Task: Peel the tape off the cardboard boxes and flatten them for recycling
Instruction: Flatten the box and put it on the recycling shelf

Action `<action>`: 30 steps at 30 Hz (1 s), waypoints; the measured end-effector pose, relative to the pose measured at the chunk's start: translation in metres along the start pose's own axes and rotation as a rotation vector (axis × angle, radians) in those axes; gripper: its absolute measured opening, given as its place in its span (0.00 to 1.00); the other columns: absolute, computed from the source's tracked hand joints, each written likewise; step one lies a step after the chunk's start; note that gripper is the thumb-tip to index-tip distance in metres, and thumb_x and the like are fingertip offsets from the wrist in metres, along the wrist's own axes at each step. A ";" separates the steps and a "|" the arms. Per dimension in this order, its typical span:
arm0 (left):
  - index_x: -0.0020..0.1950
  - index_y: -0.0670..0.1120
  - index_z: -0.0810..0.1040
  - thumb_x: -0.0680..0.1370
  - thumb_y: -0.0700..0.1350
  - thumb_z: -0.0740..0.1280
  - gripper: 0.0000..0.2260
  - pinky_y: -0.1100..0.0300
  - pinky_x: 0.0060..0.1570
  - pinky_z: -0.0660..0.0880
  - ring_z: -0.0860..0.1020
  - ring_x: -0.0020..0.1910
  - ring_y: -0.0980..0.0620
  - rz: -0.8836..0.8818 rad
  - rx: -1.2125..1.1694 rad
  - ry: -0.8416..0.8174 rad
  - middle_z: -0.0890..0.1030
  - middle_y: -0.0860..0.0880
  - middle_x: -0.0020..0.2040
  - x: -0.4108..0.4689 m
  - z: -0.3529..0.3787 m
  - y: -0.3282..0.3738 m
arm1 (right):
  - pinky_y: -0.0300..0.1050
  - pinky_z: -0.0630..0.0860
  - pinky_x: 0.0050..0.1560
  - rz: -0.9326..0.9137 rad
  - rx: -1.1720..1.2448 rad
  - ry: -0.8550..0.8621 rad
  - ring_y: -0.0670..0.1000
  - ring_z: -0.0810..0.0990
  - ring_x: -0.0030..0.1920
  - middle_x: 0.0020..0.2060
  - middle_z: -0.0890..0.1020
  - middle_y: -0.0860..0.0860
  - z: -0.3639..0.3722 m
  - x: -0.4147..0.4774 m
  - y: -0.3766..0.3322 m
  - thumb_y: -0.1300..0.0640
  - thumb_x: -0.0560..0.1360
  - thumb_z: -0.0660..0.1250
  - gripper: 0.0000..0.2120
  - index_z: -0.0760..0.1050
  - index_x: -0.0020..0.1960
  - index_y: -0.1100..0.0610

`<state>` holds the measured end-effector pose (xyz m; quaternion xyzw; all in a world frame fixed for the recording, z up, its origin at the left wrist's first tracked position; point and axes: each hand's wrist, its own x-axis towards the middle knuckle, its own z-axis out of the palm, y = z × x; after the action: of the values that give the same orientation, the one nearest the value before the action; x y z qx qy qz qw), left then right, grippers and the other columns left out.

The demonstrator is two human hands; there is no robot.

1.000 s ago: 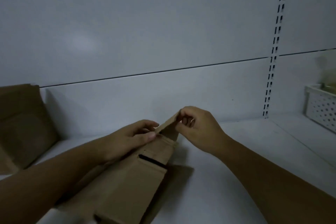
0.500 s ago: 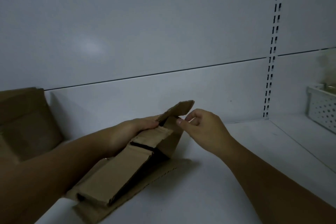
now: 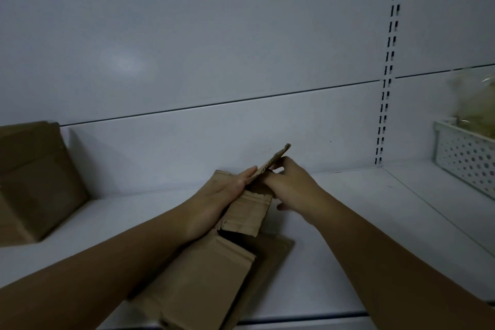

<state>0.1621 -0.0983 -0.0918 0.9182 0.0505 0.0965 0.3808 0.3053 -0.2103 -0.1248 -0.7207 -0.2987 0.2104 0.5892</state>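
Shelf [image 3: 401, 195], right hand [image 3: 292, 187] pinching box flap [image 3: 276, 158] edge

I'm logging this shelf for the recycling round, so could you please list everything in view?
partly flattened cardboard box: one, brown, centre of the shelf
raised flap: one, brown, the box's far end
second cardboard box: one, brown, far left
perforated basket: one, white, far right
bagged contents: one, yellowish, blurred, in the basket
shelf: one, white, beneath the boxes
slotted upright: one, white, back panel, right
left hand: one, fingers straight, against the box
right hand: one, pinching the raised flap
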 end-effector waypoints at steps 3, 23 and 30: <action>0.64 0.66 0.70 0.81 0.55 0.50 0.15 0.62 0.64 0.66 0.72 0.60 0.64 0.006 0.105 0.036 0.76 0.56 0.62 0.006 0.001 -0.009 | 0.42 0.75 0.32 -0.073 -0.162 0.077 0.52 0.80 0.40 0.36 0.77 0.48 -0.003 0.000 0.002 0.50 0.66 0.66 0.06 0.70 0.39 0.49; 0.41 0.58 0.77 0.76 0.64 0.51 0.19 0.72 0.44 0.68 0.75 0.44 0.68 0.111 0.399 0.284 0.79 0.64 0.43 0.009 0.027 -0.040 | 0.45 0.82 0.41 0.085 0.061 0.089 0.52 0.83 0.40 0.41 0.82 0.56 -0.030 0.009 0.007 0.68 0.68 0.64 0.11 0.78 0.45 0.56; 0.68 0.72 0.53 0.72 0.71 0.49 0.25 0.42 0.68 0.31 0.44 0.74 0.62 -0.008 0.484 -0.162 0.50 0.65 0.75 0.010 0.036 -0.045 | 0.41 0.71 0.56 -0.164 -0.450 0.053 0.46 0.76 0.55 0.52 0.77 0.43 -0.013 0.013 0.025 0.45 0.73 0.66 0.17 0.76 0.58 0.52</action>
<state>0.1788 -0.0899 -0.1477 0.9872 0.0448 0.0061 0.1532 0.3277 -0.2140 -0.1454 -0.8123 -0.3800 0.0710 0.4367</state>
